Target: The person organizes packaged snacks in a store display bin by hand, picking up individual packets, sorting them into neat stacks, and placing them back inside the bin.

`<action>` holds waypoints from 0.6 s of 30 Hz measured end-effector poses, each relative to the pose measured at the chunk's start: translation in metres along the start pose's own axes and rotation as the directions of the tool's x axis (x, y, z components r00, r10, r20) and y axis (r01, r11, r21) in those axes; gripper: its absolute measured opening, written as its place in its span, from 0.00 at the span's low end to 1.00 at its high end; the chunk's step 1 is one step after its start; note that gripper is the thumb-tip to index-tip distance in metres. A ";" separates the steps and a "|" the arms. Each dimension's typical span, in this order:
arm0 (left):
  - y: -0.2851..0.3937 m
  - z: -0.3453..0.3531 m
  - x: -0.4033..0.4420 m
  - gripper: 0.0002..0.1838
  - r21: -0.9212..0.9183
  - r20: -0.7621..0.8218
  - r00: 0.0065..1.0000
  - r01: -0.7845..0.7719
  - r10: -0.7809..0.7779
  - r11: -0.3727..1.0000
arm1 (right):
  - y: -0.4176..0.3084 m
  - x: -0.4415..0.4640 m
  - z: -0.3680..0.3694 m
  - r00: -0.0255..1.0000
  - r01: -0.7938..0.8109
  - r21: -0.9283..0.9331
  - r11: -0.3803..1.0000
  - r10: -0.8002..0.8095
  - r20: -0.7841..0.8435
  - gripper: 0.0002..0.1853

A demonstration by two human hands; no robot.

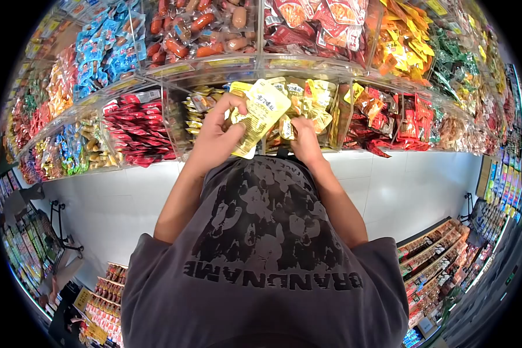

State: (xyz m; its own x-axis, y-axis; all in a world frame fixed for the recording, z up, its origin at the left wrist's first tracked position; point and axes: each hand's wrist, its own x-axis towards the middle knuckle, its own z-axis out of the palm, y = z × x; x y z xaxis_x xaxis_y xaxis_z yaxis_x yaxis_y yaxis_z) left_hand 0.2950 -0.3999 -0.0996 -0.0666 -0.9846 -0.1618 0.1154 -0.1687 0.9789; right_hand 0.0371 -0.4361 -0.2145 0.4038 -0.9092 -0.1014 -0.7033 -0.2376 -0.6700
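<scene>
My left hand [219,136] is closed around some yellow snack packets [262,110], fanned out with their printed sides up, above the front row of bins. My right hand [307,141] reaches into a clear bin of yellow and gold packets [316,95]. Its fingers are pinched at a small yellow packet [286,127] near the bin's front edge. The held packets cover part of the bin behind them.
Red packets [136,127] fill a bin to the left, and red and orange packets [414,122] lie to the right. Behind stand bins of sausages [203,29], blue packets [107,49] and yellow packets [401,37]. Clear dividers [343,119] separate the compartments.
</scene>
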 end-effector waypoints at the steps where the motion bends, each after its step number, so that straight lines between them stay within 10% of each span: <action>1: 0.000 0.001 0.001 0.15 0.013 0.005 0.999 -0.039 0.039 0.999 | 0.001 -0.003 0.004 1.000 0.011 0.000 1.000 -0.011 -0.001 0.17; 18: -0.002 -0.005 0.008 0.15 -0.067 -0.040 0.999 0.000 -0.003 0.998 | -0.009 -0.003 0.032 0.975 -0.068 0.124 0.990 0.092 -0.203 0.26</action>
State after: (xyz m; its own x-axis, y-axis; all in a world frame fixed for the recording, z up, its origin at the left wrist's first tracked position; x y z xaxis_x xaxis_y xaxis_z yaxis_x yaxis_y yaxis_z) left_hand 0.2987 -0.4080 -0.1038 -0.0268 -0.9852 -0.1696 0.1820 -0.1716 0.9682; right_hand 0.0607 -0.4204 -0.2316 0.2102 -0.9776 -0.0113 -0.6509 -0.1313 -0.7478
